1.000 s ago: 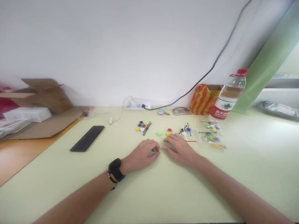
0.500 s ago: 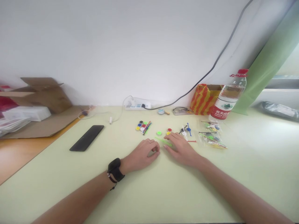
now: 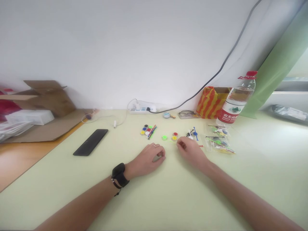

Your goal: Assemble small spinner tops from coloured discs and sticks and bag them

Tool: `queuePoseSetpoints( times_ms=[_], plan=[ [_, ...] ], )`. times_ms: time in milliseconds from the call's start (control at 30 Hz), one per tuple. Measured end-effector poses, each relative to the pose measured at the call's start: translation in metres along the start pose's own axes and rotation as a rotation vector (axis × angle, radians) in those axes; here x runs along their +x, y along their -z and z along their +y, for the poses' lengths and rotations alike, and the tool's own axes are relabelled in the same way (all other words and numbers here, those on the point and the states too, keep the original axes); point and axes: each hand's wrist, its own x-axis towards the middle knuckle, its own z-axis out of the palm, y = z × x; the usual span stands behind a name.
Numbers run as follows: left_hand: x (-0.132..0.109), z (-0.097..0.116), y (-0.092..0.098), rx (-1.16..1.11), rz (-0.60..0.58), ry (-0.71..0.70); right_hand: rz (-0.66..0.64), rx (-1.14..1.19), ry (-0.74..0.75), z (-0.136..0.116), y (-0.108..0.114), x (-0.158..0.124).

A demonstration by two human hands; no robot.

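Note:
My left hand [image 3: 149,157] rests on the pale green table [image 3: 154,199] with its fingers curled under; what they hold, if anything, is hidden. It wears a ring, and a black watch [image 3: 119,175] sits on the wrist. My right hand [image 3: 190,149] lies just to its right, fingers pinched together, apparently on a thin green stick that barely shows. Just beyond the hands lie a small green disc [image 3: 164,137] and a yellow and a red disc [image 3: 174,136]. Blue, white and black pins [image 3: 192,133] lie by my right knuckles.
A cluster of coloured discs and sticks [image 3: 148,130] lies farther back. Clear bags of parts [image 3: 219,141], a water bottle [image 3: 236,102] and a striped bag [image 3: 208,102] stand right. A black phone [image 3: 90,142] lies left, with cardboard [image 3: 45,99] behind. A power strip [image 3: 141,110] and glasses [image 3: 186,113] line the wall.
My right hand was flat, then showed a green stick under its fingertips. It has now curled into a pinch and drawn right, and the stick no longer lies on the table. My left hand stayed put.

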Motion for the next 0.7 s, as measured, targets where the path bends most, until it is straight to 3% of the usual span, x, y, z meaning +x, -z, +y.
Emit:
queuePoseSetpoints(
  times_ms=[233, 500, 700],
  plan=[
    [0.0, -0.001, -0.001, 0.0, -0.005, -0.005, 0.075, 0.075, -0.012, 0.014, -0.003, 0.004],
    [0.0, -0.002, -0.001, -0.009, -0.005, -0.006, 0.042, -0.009, 0.069, 0.003, 0.001, 0.0],
    [0.0, -0.003, -0.002, -0.008, 0.003, -0.014, 0.091, 0.01, 0.083, 0.005, 0.003, 0.0]
  ],
)
